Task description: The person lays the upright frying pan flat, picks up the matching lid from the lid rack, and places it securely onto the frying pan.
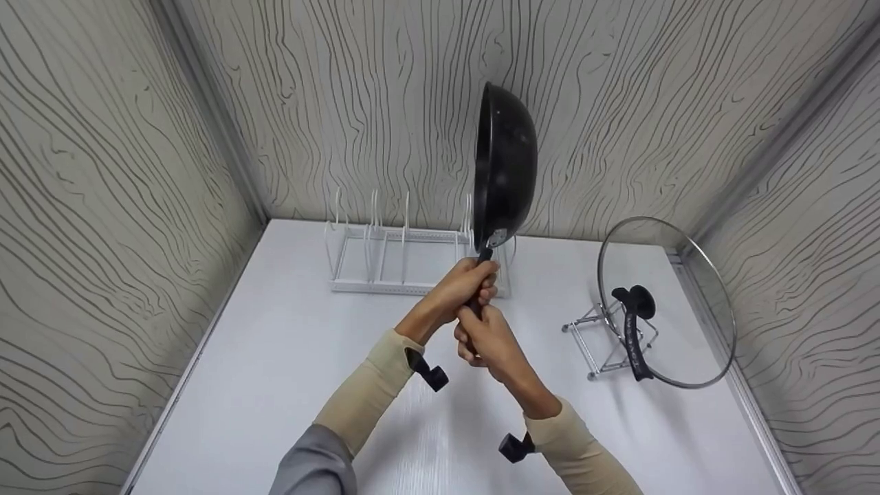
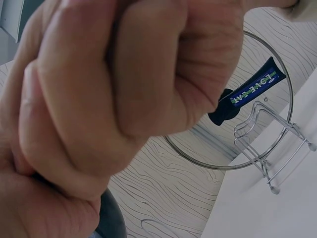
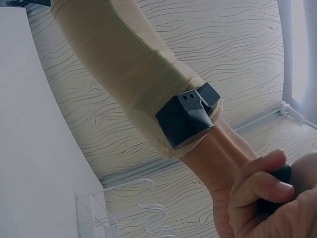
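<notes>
A black wok (image 1: pixel 512 165) is held up on its side, its hollow facing left and its rounded base right. My left hand (image 1: pixel 467 285) grips the black handle (image 1: pixel 485 255) nearer the bowl. Just below it, my right hand (image 1: pixel 489 340) also holds the handle, with fingers curled. The bowl's lower edge overlaps the right end of a white wire rack (image 1: pixel 419 290) in the head view; whether they touch, I cannot tell. Large in the left wrist view, curled fingers (image 2: pixel 84 94) hide most of the handle. The right wrist view shows the left sleeve (image 3: pixel 124 74) and wrist.
Upright dividers stand along the white rack at the table's back. On the right, a glass lid (image 1: pixel 694 323) with a black handle stands tilted in a small chrome wire stand (image 1: pixel 584 350). Wood-patterned panels (image 1: pixel 385 89) enclose the white table (image 1: pixel 275 330) at the back and sides.
</notes>
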The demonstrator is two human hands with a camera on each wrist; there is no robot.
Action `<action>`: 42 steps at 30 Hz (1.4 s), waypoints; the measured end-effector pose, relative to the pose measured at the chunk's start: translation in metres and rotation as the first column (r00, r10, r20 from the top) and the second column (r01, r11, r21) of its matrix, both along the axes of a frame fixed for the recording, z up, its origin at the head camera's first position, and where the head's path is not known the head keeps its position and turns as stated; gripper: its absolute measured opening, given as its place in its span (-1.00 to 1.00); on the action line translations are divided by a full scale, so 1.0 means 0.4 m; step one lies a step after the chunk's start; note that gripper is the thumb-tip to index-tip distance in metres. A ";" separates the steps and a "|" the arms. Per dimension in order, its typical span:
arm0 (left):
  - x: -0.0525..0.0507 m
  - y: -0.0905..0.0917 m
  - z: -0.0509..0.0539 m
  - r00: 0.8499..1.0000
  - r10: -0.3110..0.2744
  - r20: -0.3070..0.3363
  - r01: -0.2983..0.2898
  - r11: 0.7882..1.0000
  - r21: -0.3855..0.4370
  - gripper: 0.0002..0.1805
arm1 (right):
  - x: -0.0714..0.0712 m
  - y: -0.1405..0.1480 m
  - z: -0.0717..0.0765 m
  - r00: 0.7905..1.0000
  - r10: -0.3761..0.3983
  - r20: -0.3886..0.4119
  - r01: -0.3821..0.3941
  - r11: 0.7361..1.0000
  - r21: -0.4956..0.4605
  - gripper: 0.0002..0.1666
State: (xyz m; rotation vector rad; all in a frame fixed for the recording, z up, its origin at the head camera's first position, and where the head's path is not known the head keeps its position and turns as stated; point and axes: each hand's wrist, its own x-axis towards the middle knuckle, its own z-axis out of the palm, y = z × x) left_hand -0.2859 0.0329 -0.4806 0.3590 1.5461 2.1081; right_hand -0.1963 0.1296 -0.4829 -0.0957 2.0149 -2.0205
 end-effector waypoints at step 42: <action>0.018 -0.013 0.038 0.996 0.005 -0.088 -0.008 1.000 -0.028 -0.57 | 0.009 -0.001 0.017 0.997 0.043 -0.068 -0.045 0.999 -0.030 -0.55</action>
